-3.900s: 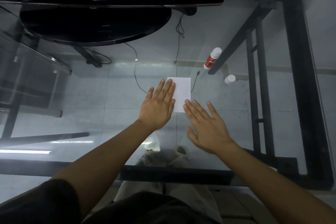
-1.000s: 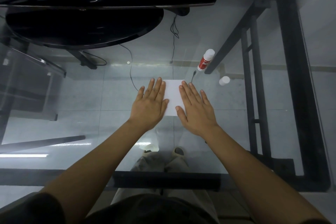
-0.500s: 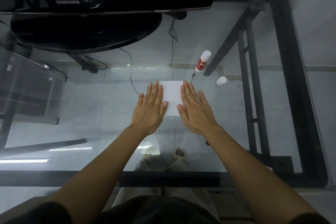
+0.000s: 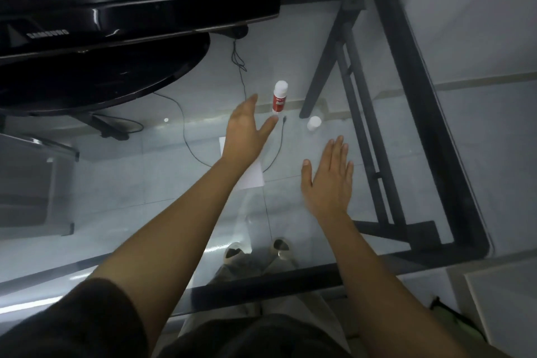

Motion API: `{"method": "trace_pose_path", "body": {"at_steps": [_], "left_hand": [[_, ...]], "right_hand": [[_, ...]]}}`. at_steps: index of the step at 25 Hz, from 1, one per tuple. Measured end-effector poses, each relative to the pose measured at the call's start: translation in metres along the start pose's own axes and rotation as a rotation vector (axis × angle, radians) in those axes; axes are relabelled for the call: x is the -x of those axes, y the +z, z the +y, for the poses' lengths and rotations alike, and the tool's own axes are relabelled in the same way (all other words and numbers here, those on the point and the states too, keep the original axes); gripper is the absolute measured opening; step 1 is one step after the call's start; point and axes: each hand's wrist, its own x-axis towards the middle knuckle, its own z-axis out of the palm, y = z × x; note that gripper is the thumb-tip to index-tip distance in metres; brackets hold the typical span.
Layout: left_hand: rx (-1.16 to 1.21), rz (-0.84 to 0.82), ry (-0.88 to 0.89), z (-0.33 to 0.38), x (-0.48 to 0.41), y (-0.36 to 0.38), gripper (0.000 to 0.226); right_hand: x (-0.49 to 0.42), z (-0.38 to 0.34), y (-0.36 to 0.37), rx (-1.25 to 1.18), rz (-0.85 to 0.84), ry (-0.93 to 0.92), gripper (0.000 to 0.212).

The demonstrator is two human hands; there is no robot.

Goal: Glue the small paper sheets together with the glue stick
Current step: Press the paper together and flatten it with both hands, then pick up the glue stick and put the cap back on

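Observation:
White paper sheets (image 4: 252,177) lie flat on the glass table, mostly hidden under my left forearm. A red and white glue stick (image 4: 279,96) stands upright beyond them, uncapped, and its white cap (image 4: 314,123) sits to its right. My left hand (image 4: 245,131) is raised above the paper, fingers spread, its fingertips just left of and below the glue stick, holding nothing. My right hand (image 4: 328,177) hovers flat and open to the right of the paper, below the cap.
A black monitor (image 4: 130,3) on a round base fills the back left. A thin black cable (image 4: 276,148) runs across the glass beside the paper. The table's black frame (image 4: 430,113) borders the right and near sides.
Both hands have lifted off the paper. My left hand moved forward and right toward the glue stick; my right hand slid off to the right. The camera swung left.

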Motion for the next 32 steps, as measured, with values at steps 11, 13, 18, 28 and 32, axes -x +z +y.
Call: {"method": "trace_pose_path", "body": {"at_steps": [11,13,18,28,32], "left_hand": [[0.152,-0.055,-0.018,0.017,-0.029,0.012,0.034],[0.208,-0.087,-0.043,0.021,-0.021,0.011,0.036],[0.462,-0.091,-0.176,0.020,0.009,0.004,0.035],[0.797,-0.163,-0.205,0.019,0.048,-0.012,0.010],[0.782,-0.185,-0.151,0.026,0.052,-0.011,0.012]], "right_hand": [[-0.002,0.002,0.008,0.077,0.010,0.008,0.070],[-0.002,0.002,0.008,0.085,0.007,0.002,0.070],[-0.002,0.003,0.008,0.068,-0.006,-0.010,0.070],[-0.014,-0.015,-0.058,-0.962,-0.073,-0.047,0.038],[-0.020,-0.030,-0.077,-1.092,-0.130,-0.091,0.008]]}}
